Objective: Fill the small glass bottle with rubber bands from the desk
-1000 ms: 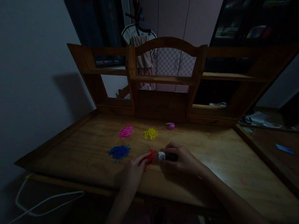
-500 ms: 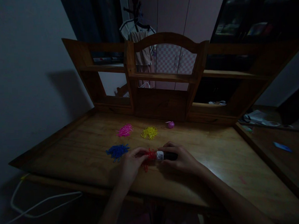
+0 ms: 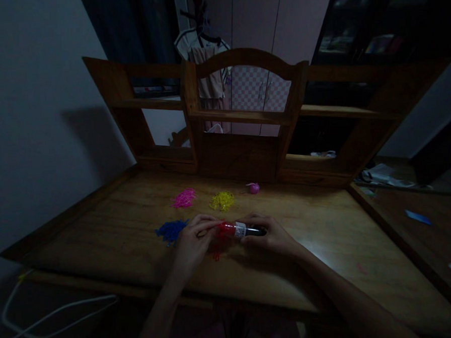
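My right hand [image 3: 271,235] is wrapped round a small dark tube with a white label [image 3: 244,230], held on its side just above the wooden desk [image 3: 327,234]. My left hand [image 3: 193,240] is pinched at the tube's left end, where red bits [image 3: 225,228] fill its mouth. A few loose red bits [image 3: 216,252] lie on the desk under my hands. Just left of my left hand lies a blue pile [image 3: 170,230]. Farther back are a pink pile [image 3: 184,198] and a yellow pile [image 3: 221,201].
A small pink round thing [image 3: 253,188] sits near the wooden hutch [image 3: 241,117] at the back of the desk. A white cable [image 3: 47,314] hangs off the desk's left front. Papers [image 3: 384,175] lie on the side surface at right. The room is dim.
My left hand has closed in on the tube's left end, and most of the red pile has gone from the desk to the tube's mouth. The camera view has shifted slightly.
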### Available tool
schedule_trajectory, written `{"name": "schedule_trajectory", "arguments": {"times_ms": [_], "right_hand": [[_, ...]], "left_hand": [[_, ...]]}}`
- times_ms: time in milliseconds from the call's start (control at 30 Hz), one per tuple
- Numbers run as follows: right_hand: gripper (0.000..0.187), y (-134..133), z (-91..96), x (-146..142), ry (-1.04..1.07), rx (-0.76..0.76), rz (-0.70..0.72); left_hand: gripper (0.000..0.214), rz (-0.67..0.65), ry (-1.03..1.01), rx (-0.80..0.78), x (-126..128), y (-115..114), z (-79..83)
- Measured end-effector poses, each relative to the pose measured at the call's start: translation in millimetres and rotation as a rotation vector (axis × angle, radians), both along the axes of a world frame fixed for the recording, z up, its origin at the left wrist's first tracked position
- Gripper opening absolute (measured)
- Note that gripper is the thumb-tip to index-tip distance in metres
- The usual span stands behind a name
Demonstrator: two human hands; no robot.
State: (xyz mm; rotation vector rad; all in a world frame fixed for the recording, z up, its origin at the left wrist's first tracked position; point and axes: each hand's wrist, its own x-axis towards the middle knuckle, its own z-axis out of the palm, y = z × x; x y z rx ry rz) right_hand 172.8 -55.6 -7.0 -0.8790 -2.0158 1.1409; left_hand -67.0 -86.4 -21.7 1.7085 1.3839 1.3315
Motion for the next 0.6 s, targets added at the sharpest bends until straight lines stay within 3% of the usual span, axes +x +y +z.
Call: {"name": "schedule_trajectory", "arguments": {"times_ms": [233,400,600], "right_hand": [[0.044,-2,-0.2,-1,0.006,-0.041,0.019],[0.044,-3,-0.1,-2,0.037,-0.055,0.023],[0.046,2,4.8,1,0.074,-0.116,0.003]], "left_hand": [[0.014,0.019,-0.137,-0.162,3,5,0.0],[0.008,0.014,-0.050,-0.138,6,2,6.9],[0.018,-0.118,0.056,-0.019,4,-2,21.8]]}}
